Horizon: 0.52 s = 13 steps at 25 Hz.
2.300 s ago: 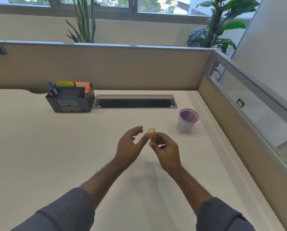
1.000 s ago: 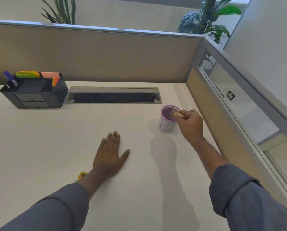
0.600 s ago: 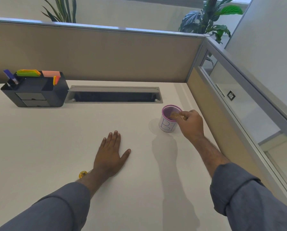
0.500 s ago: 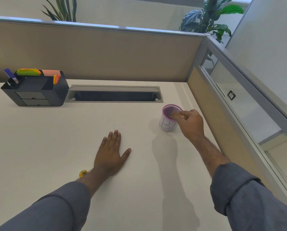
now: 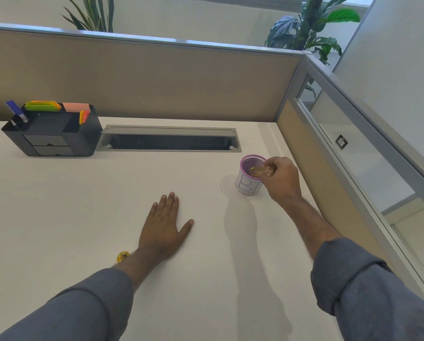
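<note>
My right hand [image 5: 281,179] pinches a small amber bottle [image 5: 260,171], tipped on its side with its open mouth over a purple mesh cup [image 5: 248,183] marked "B1". The cup stands on the white desk [image 5: 83,217] near the right partition. My left hand [image 5: 163,228] lies flat on the desk, palm down, fingers straight. A small yellow cap [image 5: 123,256] lies on the desk just left of my left wrist.
A black desk organiser [image 5: 51,136] with pens and sticky notes stands at the back left. A cable slot [image 5: 169,142] is cut into the desk behind the cup. Beige partitions [image 5: 156,80] close the back and right sides.
Earlier both hands held the bottle together mid-desk. My right hand then carried it to the cup and tipped it; my left hand lay flat. Little has moved in the last second.
</note>
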{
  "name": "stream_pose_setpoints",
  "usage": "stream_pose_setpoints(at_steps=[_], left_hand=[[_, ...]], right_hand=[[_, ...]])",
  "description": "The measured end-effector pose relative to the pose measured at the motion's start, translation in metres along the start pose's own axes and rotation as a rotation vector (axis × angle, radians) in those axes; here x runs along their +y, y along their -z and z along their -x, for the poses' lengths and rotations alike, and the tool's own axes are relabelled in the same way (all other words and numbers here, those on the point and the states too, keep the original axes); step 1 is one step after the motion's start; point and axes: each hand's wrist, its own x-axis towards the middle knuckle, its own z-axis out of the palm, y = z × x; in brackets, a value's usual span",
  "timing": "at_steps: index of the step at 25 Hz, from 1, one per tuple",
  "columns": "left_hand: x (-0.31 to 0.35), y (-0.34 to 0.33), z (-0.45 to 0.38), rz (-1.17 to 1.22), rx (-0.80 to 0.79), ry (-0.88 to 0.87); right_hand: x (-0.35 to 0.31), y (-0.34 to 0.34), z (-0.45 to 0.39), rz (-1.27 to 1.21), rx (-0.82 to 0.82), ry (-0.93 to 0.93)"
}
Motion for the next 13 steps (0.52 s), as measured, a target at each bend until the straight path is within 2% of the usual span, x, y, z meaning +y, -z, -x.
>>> stream_pose_setpoints(at_steps=[5, 10, 13], left_hand=[[0.001, -0.001, 0.000, 0.002, -0.004, -0.002], [-0.001, 0.000, 0.000, 0.001, -0.023, -0.005], [-0.001, 0.001, -0.001, 0.003, -0.053, -0.008]], right_hand=[[-0.003, -0.002, 0.000, 0.123, -0.038, 0.137], [-0.007, 0.002, 0.006, 0.172, 0.063, 0.178], [-0.013, 0.008, 0.014, 0.050, 0.142, 0.146]])
